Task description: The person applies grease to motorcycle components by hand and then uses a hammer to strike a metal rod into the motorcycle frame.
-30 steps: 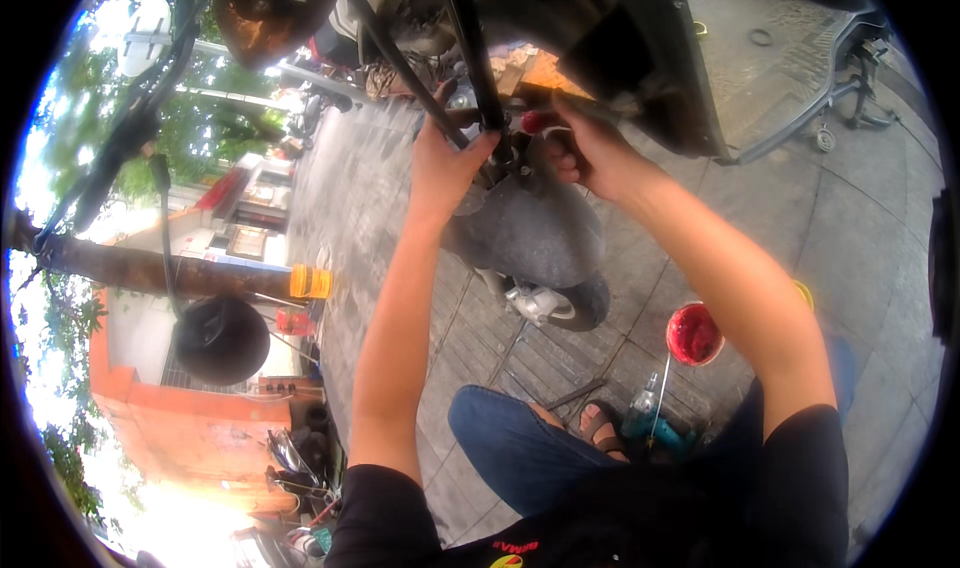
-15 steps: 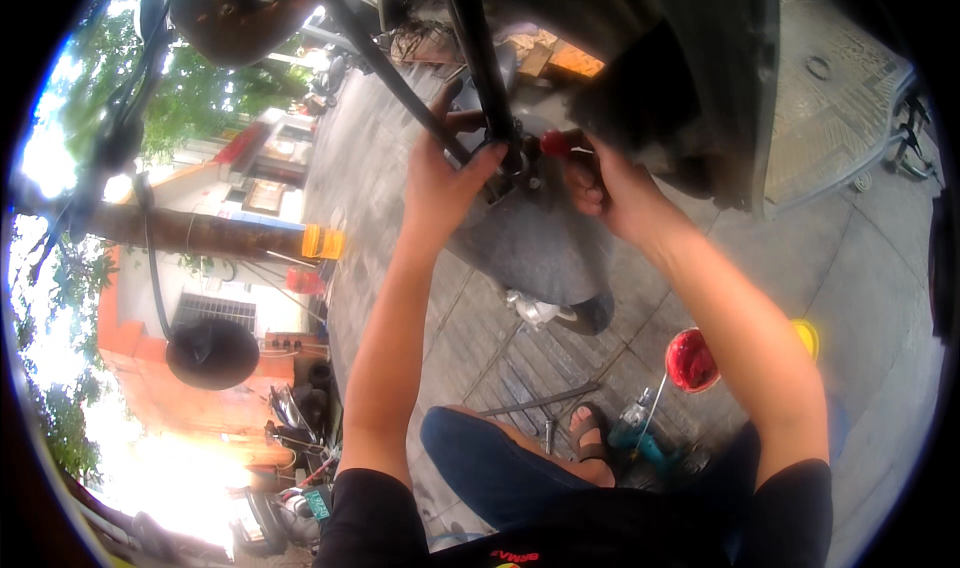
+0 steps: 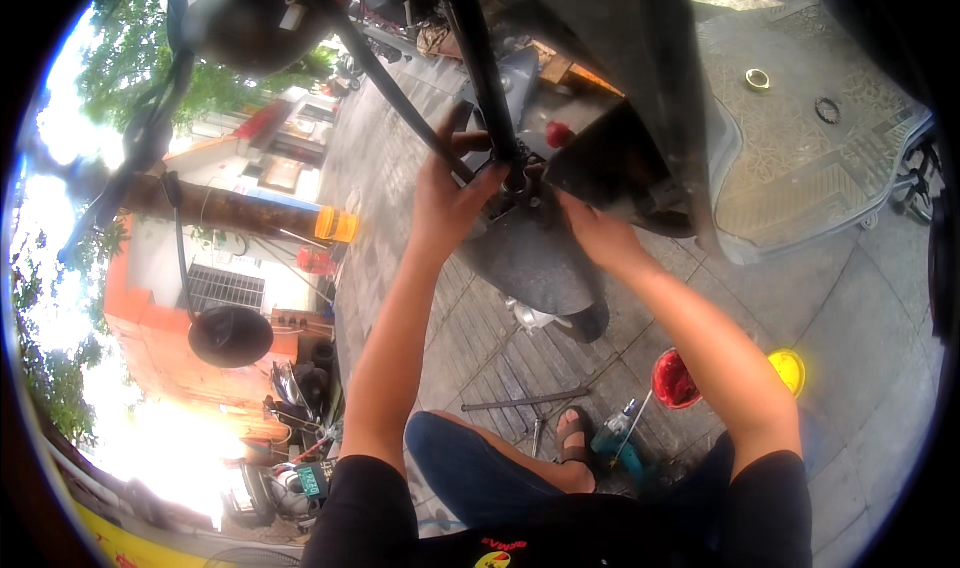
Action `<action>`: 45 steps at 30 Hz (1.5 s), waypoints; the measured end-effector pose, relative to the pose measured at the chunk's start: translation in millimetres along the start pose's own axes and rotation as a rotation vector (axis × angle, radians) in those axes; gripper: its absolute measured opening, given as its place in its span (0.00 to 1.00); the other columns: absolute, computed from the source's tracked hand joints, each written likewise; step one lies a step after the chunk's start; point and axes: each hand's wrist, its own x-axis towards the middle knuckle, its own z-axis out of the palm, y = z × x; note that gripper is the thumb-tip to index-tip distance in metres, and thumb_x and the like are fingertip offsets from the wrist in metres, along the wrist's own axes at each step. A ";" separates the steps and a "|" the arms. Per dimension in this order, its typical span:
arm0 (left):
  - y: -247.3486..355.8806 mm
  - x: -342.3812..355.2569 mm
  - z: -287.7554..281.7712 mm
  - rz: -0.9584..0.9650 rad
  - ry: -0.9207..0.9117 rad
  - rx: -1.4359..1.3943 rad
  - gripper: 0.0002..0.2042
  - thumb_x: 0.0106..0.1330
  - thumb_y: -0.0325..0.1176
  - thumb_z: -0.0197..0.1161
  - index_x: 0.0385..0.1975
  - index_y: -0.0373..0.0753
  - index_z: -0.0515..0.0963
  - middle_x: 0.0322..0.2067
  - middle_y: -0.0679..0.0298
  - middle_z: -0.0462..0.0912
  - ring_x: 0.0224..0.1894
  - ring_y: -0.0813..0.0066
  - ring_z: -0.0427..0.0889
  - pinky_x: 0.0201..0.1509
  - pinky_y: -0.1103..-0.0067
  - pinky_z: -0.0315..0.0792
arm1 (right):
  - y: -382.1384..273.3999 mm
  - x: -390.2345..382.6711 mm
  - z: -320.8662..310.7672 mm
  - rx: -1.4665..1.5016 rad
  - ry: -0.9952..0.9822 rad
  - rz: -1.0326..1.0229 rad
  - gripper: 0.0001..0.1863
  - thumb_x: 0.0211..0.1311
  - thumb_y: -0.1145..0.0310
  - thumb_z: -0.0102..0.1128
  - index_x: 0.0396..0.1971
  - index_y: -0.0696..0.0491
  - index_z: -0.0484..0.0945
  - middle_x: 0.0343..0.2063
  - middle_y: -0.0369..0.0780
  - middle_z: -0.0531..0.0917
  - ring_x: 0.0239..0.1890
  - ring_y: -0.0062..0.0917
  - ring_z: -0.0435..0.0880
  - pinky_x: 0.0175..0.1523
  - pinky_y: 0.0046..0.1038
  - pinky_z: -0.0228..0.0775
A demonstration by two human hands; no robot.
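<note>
I am looking down at both of my hands raised to the underside of a two-wheeler. My left hand [image 3: 450, 203] is wrapped around the lower end of a dark metal rod [image 3: 478, 63], where it meets a small fitting [image 3: 520, 183] above the grey mudguard [image 3: 535, 258]. The thumb sits on one side and the fingers [image 3: 455, 133] curl round the other, so that hand is closed on the rod. My right hand [image 3: 595, 233] comes in from the other side and presses against the same fitting. Its fingertips are hidden behind the dark bodywork [image 3: 610, 168], so I cannot tell whether it grips anything or only steadies the part.

I judge the step in hand to be work on that joint at the foot of the rod, either seating or loosening it. The next move probably calls for a firm hold with the left hand while the right turns or pushes at the fitting. The joint lies right between the two hands, touching both.

Below on the paved floor [image 3: 860, 298] are a red bowl [image 3: 675, 378], a yellow lid [image 3: 788, 370] just beside it and a long metal bar [image 3: 525, 401] near my sandalled foot [image 3: 572, 438].
</note>
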 end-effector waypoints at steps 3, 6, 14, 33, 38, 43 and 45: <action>-1.4 3.6 2.0 0.049 0.008 0.082 0.35 0.53 0.28 0.67 0.62 0.32 0.59 0.41 0.60 0.82 0.37 0.76 0.81 0.42 0.80 0.73 | -3.3 9.0 -6.7 0.065 -0.192 -0.036 0.17 0.66 0.60 0.46 0.50 0.52 0.71 0.48 0.45 0.77 0.45 0.35 0.80 0.51 0.32 0.69; -1.3 3.9 3.7 0.018 0.032 0.097 0.29 0.52 0.29 0.68 0.55 0.32 0.66 0.47 0.59 0.77 0.40 0.74 0.80 0.45 0.79 0.72 | -14.2 7.3 -12.5 -0.082 -0.372 0.133 0.18 0.66 0.67 0.46 0.54 0.52 0.69 0.48 0.43 0.78 0.49 0.38 0.78 0.53 0.34 0.67; -6.2 3.3 7.0 0.073 0.083 0.120 0.34 0.50 0.30 0.68 0.58 0.29 0.62 0.42 0.58 0.80 0.45 0.70 0.79 0.54 0.75 0.67 | -42.9 7.7 -24.6 -0.192 -0.340 0.005 0.30 0.63 0.70 0.46 0.65 0.53 0.52 0.44 0.40 0.81 0.38 0.41 0.82 0.44 0.36 0.73; 2.9 1.9 8.6 -0.062 0.054 -0.055 0.17 0.46 0.29 0.68 0.39 0.34 0.80 0.62 0.52 0.65 0.59 0.64 0.72 0.56 0.72 0.67 | -52.1 13.2 -30.8 1.154 -0.171 0.798 0.16 0.67 0.61 0.45 0.22 0.53 0.69 0.10 0.34 0.65 0.12 0.15 0.60 0.18 0.20 0.50; -15.0 7.8 5.4 0.047 0.028 0.051 0.39 0.50 0.28 0.68 0.64 0.32 0.57 0.40 0.61 0.82 0.46 0.71 0.78 0.55 0.74 0.67 | -38.5 16.4 -28.4 1.142 -0.177 0.753 0.15 0.66 0.62 0.45 0.21 0.53 0.68 0.10 0.34 0.65 0.12 0.16 0.61 0.18 0.20 0.49; -20.0 6.4 5.3 0.029 0.020 -0.011 0.38 0.50 0.29 0.68 0.63 0.31 0.58 0.40 0.60 0.82 0.50 0.68 0.75 0.58 0.73 0.64 | -43.4 17.0 -27.1 0.915 -0.123 0.817 0.15 0.64 0.61 0.48 0.22 0.55 0.72 0.12 0.35 0.69 0.13 0.16 0.64 0.19 0.20 0.51; -21.3 6.0 4.5 0.038 0.023 0.000 0.38 0.50 0.29 0.68 0.63 0.31 0.58 0.40 0.60 0.82 0.50 0.68 0.76 0.58 0.73 0.64 | -45.1 16.3 -25.2 0.846 -0.106 0.769 0.15 0.63 0.60 0.49 0.25 0.56 0.76 0.13 0.36 0.71 0.14 0.16 0.65 0.20 0.20 0.53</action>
